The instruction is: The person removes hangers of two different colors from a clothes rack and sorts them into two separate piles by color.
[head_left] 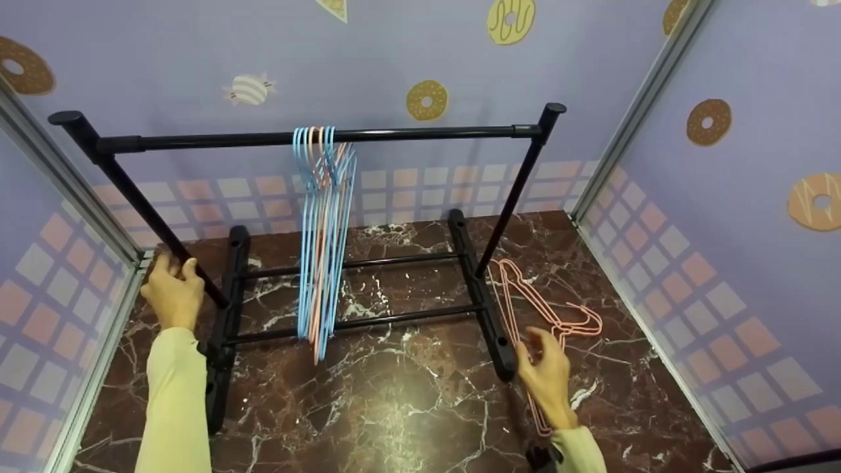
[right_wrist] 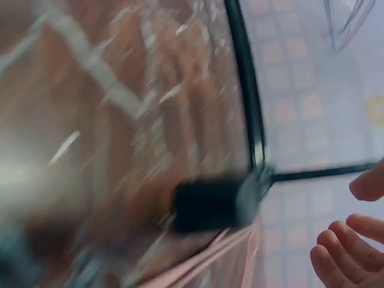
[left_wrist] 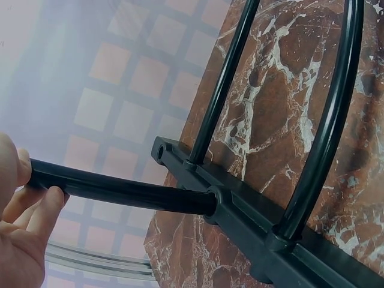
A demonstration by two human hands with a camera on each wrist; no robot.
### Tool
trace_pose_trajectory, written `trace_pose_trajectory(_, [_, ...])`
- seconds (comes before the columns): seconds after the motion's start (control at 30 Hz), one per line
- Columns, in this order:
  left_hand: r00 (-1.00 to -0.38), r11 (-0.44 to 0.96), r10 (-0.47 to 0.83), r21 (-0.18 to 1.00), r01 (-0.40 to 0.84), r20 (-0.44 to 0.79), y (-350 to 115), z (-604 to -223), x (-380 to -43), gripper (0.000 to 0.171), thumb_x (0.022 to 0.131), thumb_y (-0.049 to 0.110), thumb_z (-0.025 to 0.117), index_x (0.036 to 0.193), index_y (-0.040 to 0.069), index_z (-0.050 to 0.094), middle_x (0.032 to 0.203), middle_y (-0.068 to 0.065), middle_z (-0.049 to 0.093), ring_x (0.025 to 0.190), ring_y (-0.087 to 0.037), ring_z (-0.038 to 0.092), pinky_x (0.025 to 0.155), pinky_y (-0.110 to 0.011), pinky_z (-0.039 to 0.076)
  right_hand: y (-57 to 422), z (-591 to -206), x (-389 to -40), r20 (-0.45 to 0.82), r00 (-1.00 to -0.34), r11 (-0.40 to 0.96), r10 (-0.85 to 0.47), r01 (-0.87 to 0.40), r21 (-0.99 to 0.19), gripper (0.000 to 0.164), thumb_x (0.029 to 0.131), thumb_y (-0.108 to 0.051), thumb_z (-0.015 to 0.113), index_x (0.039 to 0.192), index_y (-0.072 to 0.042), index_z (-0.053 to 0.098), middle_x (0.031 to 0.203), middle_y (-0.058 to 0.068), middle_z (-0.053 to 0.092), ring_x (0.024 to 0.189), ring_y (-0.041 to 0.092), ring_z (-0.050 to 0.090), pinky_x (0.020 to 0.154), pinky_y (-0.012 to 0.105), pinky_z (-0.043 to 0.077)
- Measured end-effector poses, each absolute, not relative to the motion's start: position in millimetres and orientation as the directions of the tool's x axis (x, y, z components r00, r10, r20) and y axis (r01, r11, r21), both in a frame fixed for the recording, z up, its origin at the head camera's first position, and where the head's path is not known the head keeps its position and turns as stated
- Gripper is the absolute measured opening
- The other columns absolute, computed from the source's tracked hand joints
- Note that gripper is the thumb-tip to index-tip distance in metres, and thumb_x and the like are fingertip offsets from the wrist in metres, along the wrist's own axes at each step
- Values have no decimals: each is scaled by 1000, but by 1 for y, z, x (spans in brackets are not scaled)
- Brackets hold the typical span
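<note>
A black clothes rack [head_left: 420,135] stands on the marble-patterned floor. My left hand [head_left: 174,292] grips its left upright post [left_wrist: 120,189] low down, with fingers and thumb around the tube in the left wrist view. Blue and pink hangers [head_left: 320,263] hang bunched left of the middle of the top bar. Outside the rack's right foot [head_left: 486,315] lie several pink hangers [head_left: 560,325] on the floor. Just over them is my right hand [head_left: 546,374], its thumb and fingers spread apart and holding nothing. The right wrist view is blurred but shows these fingers [right_wrist: 354,252] apart.
Purple wall panels [head_left: 368,72] with doughnut and tile patterns close in the back and both sides. Two low black crossbars [head_left: 407,319] join the rack's feet. Brown marbled floor [head_left: 394,407] stretches in front of the rack.
</note>
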State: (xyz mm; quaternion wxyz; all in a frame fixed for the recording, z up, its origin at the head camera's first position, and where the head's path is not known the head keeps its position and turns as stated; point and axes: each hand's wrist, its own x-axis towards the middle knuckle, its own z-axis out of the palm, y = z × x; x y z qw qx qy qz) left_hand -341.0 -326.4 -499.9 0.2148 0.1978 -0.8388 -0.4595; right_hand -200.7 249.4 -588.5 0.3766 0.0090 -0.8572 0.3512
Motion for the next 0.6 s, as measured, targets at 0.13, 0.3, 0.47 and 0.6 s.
trace_pose_trajectory(0.13, [-829, 488, -534, 861, -143, 165, -326, -500, -341, 36, 103, 22, 55, 134, 4, 59, 135, -21, 64, 129, -53, 42, 114, -57, 27, 224, -568, -216, 672, -716, 713, 186, -373, -594, 27, 80, 5, 76, 107, 6, 69, 90, 16, 72, 75, 25, 68, 70, 26, 55])
trace_pose_trajectory(0.3, [-828, 486, -536, 863, -140, 167, -326, -500, -341, 37, 103, 21, 55, 135, 4, 59, 136, -20, 64, 130, -53, 42, 115, -57, 28, 192, -542, -231, 666, -736, 658, 124, -441, -611, 28, 82, 2, 75, 109, 5, 69, 91, 14, 72, 76, 21, 69, 69, 31, 57])
trace_pose_trajectory(0.47, [-824, 489, -538, 862, -134, 177, -325, -501, -343, 36, 103, 22, 55, 134, 3, 59, 135, -21, 64, 129, -55, 43, 115, -57, 29, 164, -521, -242, 627, -775, 591, 75, -472, -654, 28, 85, 1, 73, 112, 4, 67, 93, 15, 72, 77, 21, 69, 70, 32, 59])
trace_pose_trajectory(0.6, [-821, 493, -540, 860, -133, 183, -325, -502, -343, 36, 103, 22, 55, 133, 3, 59, 134, -22, 65, 127, -55, 43, 114, -57, 30, 143, -508, -251, 629, -776, 579, 39, -495, -647, 28, 86, -1, 73, 113, 4, 67, 95, 16, 71, 81, 24, 70, 74, 33, 59])
